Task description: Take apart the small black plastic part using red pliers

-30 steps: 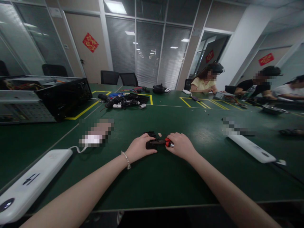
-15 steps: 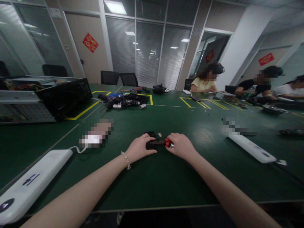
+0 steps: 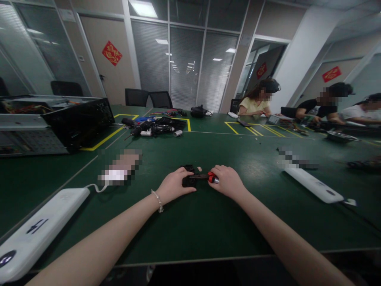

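Observation:
My left hand (image 3: 174,184) is closed around a small black part (image 3: 188,180) that rests on the green table (image 3: 208,222). My right hand (image 3: 228,181) grips a screwdriver (image 3: 208,177) with a red and silver collar. Its shaft points left, and its tip meets the black part. A tiny pale piece (image 3: 199,169) lies just behind the part. Both forearms reach forward from the near edge.
A white power bank (image 3: 38,230) with a cable lies at near left, a white device (image 3: 314,184) at right. An open black computer case (image 3: 59,123) stands at far left. A pile of tools (image 3: 154,126) sits mid-table. People are at work at the far right.

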A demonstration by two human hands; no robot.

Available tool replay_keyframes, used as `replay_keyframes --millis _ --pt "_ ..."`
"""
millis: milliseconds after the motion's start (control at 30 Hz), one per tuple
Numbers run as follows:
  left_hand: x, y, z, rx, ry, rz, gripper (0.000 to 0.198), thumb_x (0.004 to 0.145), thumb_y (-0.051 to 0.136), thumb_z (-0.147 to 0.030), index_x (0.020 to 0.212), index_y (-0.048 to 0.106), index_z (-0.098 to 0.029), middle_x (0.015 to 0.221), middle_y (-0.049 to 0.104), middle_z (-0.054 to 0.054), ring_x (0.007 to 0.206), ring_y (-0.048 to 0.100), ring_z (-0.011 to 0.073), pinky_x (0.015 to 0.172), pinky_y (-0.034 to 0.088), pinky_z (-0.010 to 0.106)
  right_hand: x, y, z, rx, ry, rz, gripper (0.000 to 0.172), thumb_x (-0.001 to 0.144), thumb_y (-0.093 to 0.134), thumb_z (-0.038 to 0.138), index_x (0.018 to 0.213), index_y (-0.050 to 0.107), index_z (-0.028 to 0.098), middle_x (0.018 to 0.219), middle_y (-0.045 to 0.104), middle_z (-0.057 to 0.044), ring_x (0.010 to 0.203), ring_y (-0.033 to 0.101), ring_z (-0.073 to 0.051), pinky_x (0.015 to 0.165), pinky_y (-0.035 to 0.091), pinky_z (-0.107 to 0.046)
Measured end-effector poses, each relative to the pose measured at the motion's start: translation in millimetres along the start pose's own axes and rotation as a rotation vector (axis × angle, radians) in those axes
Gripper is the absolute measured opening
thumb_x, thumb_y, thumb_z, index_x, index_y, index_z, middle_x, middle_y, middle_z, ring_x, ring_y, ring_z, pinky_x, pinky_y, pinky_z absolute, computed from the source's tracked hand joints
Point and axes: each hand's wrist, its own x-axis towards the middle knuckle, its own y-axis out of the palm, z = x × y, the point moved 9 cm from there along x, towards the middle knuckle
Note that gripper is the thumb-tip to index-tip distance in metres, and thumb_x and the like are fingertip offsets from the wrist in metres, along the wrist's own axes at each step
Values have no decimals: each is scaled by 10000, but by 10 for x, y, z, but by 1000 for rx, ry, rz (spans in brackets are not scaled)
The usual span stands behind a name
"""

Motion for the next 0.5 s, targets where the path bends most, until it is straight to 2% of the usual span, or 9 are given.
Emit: replay_keyframes --millis 167,500 --pt "-1 5 2 -1 -1 1 502 672 629 -477 1110 541 -247 1052 516 34 827 544 201 650 459 296 -14 -68 -100 40 48 -75 184 733 503 328 823 560 178 817 579 -43 730 517 -157 627 365 -268" --pt "1 9 -5 4 20 -10 498 674 636 -458 1115 541 -245 1070 521 34 873 556 207 730 459 309 -5 13 61 70 -62 -36 204 699 544 325 845 566 185 824 573 -34 752 501 -160 656 362 -276"
